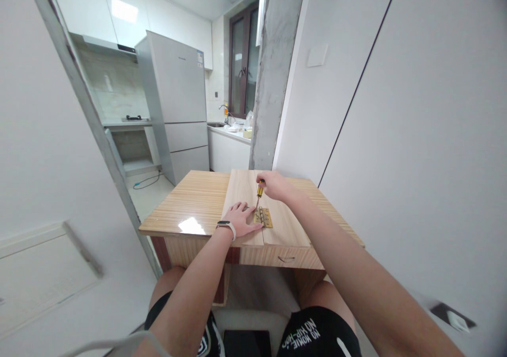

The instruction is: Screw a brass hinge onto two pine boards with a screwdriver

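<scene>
hinge (263, 217) screw being driven, i judge: my right hand (273, 185) grips the screwdriver (259, 194), left hand (240, 218) flat, open on the boards (245, 188); next needs steady downward turning.

screwdriver (259, 193): yellow-and-black handle, thin metal shaft; stands nearly upright, handle up, tip down on the hinge; its top is wrapped by the right hand (274, 185).
hinge (263, 217): brass-coloured, flat, opened out; lies across the seam between the two boards, just right of the left hand's fingertips.
boards (245, 198): two pale wood planks, lying flat side by side on top of the table, long edges touching; they run away from the person, the near ends reaching the table's front edge.
left hand (240, 218): palm down, fingers spread, pressed flat on the left board beside the hinge; a watch with a white strap on the wrist.
</scene>
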`<control>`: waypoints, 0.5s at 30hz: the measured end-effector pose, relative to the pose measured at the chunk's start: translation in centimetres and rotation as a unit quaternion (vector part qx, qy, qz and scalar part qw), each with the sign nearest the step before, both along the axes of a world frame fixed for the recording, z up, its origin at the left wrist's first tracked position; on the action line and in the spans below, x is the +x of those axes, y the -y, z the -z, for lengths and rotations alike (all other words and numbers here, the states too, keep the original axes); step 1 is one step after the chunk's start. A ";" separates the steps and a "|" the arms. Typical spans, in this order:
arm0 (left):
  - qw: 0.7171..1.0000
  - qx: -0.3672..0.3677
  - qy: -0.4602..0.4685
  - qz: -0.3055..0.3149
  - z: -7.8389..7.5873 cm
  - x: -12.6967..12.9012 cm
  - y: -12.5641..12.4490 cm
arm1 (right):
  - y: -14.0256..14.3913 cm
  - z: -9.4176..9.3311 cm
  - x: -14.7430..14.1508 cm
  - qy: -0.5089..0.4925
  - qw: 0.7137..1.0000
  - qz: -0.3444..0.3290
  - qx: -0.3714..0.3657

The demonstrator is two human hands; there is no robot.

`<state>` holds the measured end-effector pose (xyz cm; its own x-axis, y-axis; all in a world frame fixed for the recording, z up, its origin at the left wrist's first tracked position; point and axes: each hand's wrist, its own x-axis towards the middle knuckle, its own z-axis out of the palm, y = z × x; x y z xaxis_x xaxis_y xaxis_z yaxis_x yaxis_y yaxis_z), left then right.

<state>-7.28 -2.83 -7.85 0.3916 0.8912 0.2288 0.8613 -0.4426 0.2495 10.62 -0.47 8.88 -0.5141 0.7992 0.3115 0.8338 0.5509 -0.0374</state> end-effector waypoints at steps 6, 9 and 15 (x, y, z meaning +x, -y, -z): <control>1.000 -0.005 -0.001 -0.005 -0.3 0.1 0.2 | 0.2 0.1 -0.1 0.002 1.000 0.005 0.016; 1.000 -0.006 0.002 -0.003 -0.3 0.1 0.2 | 0.2 0.1 0.0 -0.005 1.000 -0.008 0.021; 1.000 0.004 0.004 0.000 0.0 0.0 0.0 | 0.2 0.1 0.5 -0.020 0.999 -0.035 0.010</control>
